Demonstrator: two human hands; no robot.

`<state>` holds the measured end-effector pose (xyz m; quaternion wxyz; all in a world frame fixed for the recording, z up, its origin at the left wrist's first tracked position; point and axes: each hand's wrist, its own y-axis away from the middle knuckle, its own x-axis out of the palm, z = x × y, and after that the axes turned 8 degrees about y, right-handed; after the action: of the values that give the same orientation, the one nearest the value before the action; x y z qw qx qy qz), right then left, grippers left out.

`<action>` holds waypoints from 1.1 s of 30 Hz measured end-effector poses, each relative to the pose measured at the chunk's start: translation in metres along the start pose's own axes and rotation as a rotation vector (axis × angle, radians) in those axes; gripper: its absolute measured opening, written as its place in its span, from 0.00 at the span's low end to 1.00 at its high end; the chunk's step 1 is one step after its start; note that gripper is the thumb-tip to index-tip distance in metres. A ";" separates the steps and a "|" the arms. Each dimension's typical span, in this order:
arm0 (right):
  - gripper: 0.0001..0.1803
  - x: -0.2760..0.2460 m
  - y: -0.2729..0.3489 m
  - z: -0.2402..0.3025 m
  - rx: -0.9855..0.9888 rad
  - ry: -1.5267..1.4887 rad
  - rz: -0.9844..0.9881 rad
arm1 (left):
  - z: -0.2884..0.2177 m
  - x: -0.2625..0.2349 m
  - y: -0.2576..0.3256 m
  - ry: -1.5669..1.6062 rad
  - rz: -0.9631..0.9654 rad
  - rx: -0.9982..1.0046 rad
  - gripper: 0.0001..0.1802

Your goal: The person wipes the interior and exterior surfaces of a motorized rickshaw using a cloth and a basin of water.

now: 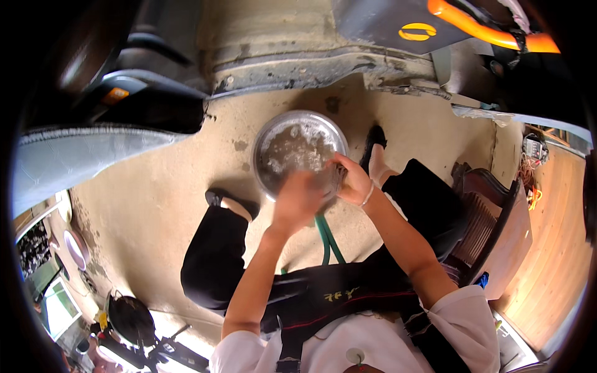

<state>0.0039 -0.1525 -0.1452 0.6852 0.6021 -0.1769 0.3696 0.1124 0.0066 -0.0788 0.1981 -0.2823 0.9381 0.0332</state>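
A round metal basin (256, 155) with murky, foamy water (292, 146) stands in front of me, between my feet. Motion smears my left hand (300, 198) over the basin's near side, so its fingers do not show clearly. At the near right rim my right hand (354, 181) has its fingers curled inward. A greyish patch shows under those fingers; whether it is a held thing or part of the basin I cannot make out. A pale bracelet circles my right wrist. Below the basin, a green hose (324, 239) runs toward me in two strands.
Concrete floor (149, 186) lies around the basin. Ahead is a worn ledge (292, 73), with a dark panel (379, 28) and an orange bar (479, 28) at far right. A quilted grey-blue panel (93, 152) juts in from the left. Brown wooden furniture (482, 224) stands right.
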 end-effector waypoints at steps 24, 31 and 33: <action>0.28 0.118 -0.005 0.168 -1.412 1.900 -0.391 | -0.056 -0.079 -0.076 0.007 0.150 0.002 0.10; 0.30 0.158 -0.067 0.296 -1.726 3.113 -0.671 | -0.052 -0.100 -0.063 -0.074 0.307 -0.083 0.10; 0.31 0.112 -0.098 0.292 -1.408 3.362 -0.483 | -0.049 -0.098 -0.065 -0.079 0.318 -0.108 0.09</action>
<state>0.2080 -0.3990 -0.0740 -0.2438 0.7159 -0.5907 -0.2811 0.2045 -0.0059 0.0079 0.2119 -0.1392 0.9592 0.1253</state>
